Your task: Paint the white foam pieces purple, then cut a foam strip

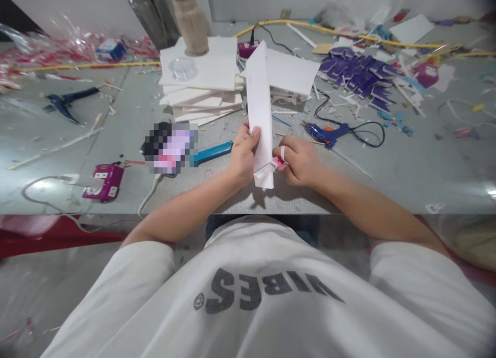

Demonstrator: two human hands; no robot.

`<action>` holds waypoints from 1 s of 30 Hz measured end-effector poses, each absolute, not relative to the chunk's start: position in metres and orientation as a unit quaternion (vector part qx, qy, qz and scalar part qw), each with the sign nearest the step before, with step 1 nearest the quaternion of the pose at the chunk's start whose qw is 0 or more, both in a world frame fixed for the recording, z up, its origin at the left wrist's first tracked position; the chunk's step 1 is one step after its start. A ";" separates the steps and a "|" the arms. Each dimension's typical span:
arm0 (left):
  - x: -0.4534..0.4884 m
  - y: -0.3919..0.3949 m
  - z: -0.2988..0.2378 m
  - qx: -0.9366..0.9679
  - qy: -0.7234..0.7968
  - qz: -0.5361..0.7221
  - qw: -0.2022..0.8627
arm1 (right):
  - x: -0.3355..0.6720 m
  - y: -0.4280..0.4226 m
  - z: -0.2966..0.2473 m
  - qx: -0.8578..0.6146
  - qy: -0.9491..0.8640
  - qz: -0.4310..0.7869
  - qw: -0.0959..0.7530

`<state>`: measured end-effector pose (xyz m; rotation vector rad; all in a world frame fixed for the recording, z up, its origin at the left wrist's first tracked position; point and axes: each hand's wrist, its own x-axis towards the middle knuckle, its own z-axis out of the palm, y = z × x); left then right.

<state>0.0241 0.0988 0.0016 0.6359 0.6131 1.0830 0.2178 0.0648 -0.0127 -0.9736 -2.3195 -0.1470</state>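
My left hand (245,154) is closed on a long white board piece (259,97), which stands up from its grip with the thumb on the front face. Near its lower end the board has a slit or fold, and a flap (264,180) hangs below. My right hand (297,160) is closed beside that lower end, a white band around one finger. Between its fingers shows a small pink object (278,162), mostly hidden, so its kind is unclear. A blue utility knife (212,154) lies just left of my left hand.
A stack of white boards (205,97) stands behind, carrying a beige vase-like cup (191,25). Blue glue guns (329,134) lie right and left. Purple pieces (354,74) are heaped at the back right. A blurred phone (170,149) and magenta power box (104,182) are at left.
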 end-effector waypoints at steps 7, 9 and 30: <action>0.033 0.095 -0.003 0.319 0.268 0.558 0.718 | 0.219 0.065 -0.014 -0.371 -0.875 -0.076 0.302; 0.034 0.094 -0.002 0.316 0.272 0.557 0.718 | 0.221 0.066 -0.015 -0.374 -0.876 -0.068 0.298; 0.034 0.088 -0.002 0.290 0.254 0.552 0.739 | 0.227 0.071 -0.013 -0.279 -0.908 -0.100 0.296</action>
